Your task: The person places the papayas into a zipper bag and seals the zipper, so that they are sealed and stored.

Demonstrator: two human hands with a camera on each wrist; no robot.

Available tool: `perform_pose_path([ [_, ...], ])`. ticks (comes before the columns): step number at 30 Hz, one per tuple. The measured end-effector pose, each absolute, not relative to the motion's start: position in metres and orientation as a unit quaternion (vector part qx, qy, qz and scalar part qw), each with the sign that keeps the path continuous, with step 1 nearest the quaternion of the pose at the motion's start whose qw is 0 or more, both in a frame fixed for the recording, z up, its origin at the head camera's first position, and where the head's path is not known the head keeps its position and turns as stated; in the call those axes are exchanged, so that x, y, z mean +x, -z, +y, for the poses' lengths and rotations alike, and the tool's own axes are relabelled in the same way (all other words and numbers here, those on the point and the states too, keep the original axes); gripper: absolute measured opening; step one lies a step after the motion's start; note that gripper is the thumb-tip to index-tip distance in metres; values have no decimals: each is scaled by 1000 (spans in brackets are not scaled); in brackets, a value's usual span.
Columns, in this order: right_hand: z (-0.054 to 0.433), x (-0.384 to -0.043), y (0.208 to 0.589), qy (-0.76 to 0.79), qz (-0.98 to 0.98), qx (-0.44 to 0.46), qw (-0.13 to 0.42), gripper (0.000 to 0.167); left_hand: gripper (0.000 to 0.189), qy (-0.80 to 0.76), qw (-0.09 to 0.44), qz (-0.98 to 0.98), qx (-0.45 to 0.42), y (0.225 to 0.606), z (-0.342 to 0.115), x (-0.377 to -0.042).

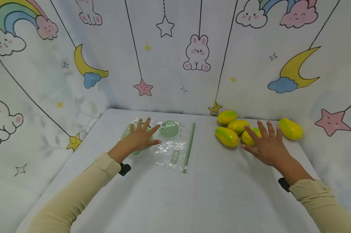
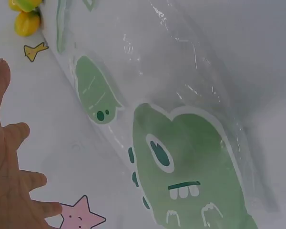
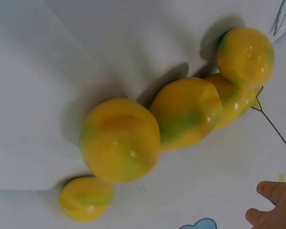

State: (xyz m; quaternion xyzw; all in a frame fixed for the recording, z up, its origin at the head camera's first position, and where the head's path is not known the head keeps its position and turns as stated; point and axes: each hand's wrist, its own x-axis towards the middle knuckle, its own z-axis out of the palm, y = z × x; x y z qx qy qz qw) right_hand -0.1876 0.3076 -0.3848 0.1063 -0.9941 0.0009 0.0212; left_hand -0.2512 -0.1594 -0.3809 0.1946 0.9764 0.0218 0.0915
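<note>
My left hand (image 1: 140,138) hovers with spread fingers over a clear plastic zip bag (image 1: 166,149), which lies flat on the table. The bag has a green slider strip (image 1: 189,147) along its right side and green cartoon prints; a toothed monster print (image 2: 190,162) shows large in the left wrist view. Over on the right, my right hand (image 1: 267,145) spreads its fingers above several glossy yellow-green papaya-like fruits (image 1: 226,136), partly covering one. Another such fruit (image 1: 290,128) lies apart, right of that hand. Neither hand holds anything.
The white tabletop (image 1: 163,200) stretches toward me in front of both hands. A pale cloth backdrop (image 1: 169,64) with rabbits, stars and moons rises along the back and both sides. The clustered fruits lie near the table's back edge.
</note>
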Motion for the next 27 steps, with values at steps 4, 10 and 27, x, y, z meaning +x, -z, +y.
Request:
perform_pose_path([
  [4, 307, -188, 388, -13, -993, 117, 25, 78, 71, -31, 67, 969, 236, 389, -151, -253],
  [10, 300, -191, 392, -19, -990, 136, 29, 77, 68, -70, 56, 958, 272, 401, -128, -252],
  [27, 210, -208, 406, -176, -961, 194, 91, 71, 68, -153, 82, 955, 239, 430, -63, -257],
])
